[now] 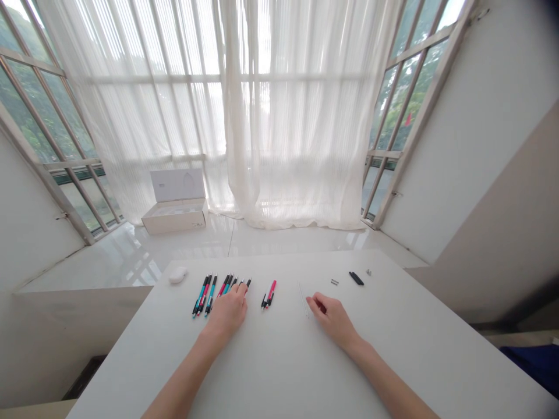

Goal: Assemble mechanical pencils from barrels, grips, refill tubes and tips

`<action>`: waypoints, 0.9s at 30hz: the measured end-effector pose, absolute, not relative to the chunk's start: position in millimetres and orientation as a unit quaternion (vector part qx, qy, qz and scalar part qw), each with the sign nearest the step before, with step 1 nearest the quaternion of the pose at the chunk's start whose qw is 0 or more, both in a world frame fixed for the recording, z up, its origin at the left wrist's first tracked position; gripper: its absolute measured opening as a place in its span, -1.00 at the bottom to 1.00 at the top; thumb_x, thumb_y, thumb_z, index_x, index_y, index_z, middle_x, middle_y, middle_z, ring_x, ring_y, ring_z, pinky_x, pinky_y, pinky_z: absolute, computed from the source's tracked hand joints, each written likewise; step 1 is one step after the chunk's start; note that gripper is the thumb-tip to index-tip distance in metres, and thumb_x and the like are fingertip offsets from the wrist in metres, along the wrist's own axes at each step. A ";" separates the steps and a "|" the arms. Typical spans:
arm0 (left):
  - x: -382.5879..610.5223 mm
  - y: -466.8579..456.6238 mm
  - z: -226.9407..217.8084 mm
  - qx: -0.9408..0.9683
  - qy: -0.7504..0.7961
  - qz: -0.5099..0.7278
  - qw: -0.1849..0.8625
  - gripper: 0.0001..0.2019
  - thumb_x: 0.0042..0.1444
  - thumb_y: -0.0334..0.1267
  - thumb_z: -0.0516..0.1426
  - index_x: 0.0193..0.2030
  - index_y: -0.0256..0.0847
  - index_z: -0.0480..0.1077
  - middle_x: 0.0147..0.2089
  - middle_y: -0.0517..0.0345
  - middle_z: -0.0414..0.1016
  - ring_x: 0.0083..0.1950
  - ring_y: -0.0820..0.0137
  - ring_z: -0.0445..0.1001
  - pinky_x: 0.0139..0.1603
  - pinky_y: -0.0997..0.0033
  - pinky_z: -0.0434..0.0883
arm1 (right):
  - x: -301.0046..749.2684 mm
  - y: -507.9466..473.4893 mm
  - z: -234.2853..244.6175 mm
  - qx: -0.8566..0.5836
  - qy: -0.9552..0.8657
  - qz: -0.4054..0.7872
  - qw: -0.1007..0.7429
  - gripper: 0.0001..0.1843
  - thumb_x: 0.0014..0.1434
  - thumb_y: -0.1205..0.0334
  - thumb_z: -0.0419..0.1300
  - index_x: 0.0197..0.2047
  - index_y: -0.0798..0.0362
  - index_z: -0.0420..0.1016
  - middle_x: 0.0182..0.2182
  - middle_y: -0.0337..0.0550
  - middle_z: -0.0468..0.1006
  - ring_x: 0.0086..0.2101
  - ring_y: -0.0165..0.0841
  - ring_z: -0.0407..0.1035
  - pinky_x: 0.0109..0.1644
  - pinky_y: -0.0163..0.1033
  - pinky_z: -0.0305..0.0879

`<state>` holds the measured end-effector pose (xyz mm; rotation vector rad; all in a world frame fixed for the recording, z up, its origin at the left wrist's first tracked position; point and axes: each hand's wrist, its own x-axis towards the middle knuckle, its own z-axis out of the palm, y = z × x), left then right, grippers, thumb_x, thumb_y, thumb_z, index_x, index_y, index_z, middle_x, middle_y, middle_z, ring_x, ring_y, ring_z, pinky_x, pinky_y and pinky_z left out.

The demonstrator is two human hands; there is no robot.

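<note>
Left hand [227, 311] loosely spread, fingers draped over the far ends of a row of pens [206, 295], laid side by side for easy picking. Right hand [332, 317] with fingers pressed together, any pinched item unclear, just beside a thin pale rod [303, 299]. Two pens [268, 294] between the hands; small black parts [356, 278] set apart at upper right on the white table [384, 361].

Teal, red and black retractable pens [208, 295] lie side by side, slanting toward one o'clock (the rightmost are partly hidden). At their three o'clock sits a pink-and-black pair [269, 294], then a thin translucent refill [303, 299] running eleven to five.
</note>
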<state>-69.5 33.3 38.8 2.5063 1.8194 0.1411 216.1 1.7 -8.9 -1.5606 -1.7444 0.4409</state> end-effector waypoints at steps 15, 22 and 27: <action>-104.1 24.0 80.4 0.731 0.615 0.285 -0.069 -0.82 0.28 -0.26 -0.02 -0.07 -0.16 0.35 -0.16 0.13 0.49 -0.30 0.39 0.49 -0.36 0.48 0.29 | 216.5 28.9 -5.7 -0.599 -0.711 0.158 0.333 -0.63 0.17 -0.02 0.02 -0.22 -0.01 0.56 -0.54 -0.24 0.50 -0.54 -0.35 0.32 -0.37 -0.24 0.24; -289.1 -80.2 60.4 0.417 0.750 0.488 -0.157 -0.70 0.26 -0.11 -0.11 -0.20 -0.20 0.37 -0.47 0.24 0.41 -0.48 0.42 0.38 -0.40 0.51 0.33 | 228.6 28.5 -13.8 -0.594 -0.738 0.147 0.286 -0.62 0.17 -0.07 0.03 -0.20 -0.03 0.55 -0.55 -0.21 0.52 -0.54 -0.30 0.35 -0.38 -0.22 0.26; -390.5 -154.4 -28.4 0.272 0.938 0.197 -0.078 -0.73 0.20 -0.21 -0.10 -0.28 -0.22 0.38 -0.40 0.00 0.48 -0.31 0.17 0.47 -0.37 0.30 0.39 | 233.9 35.6 -17.5 -0.602 -0.738 0.145 0.267 -0.60 0.12 -0.14 0.07 -0.22 -0.05 0.56 -0.55 -0.22 0.53 -0.58 -0.32 0.34 -0.44 -0.23 0.25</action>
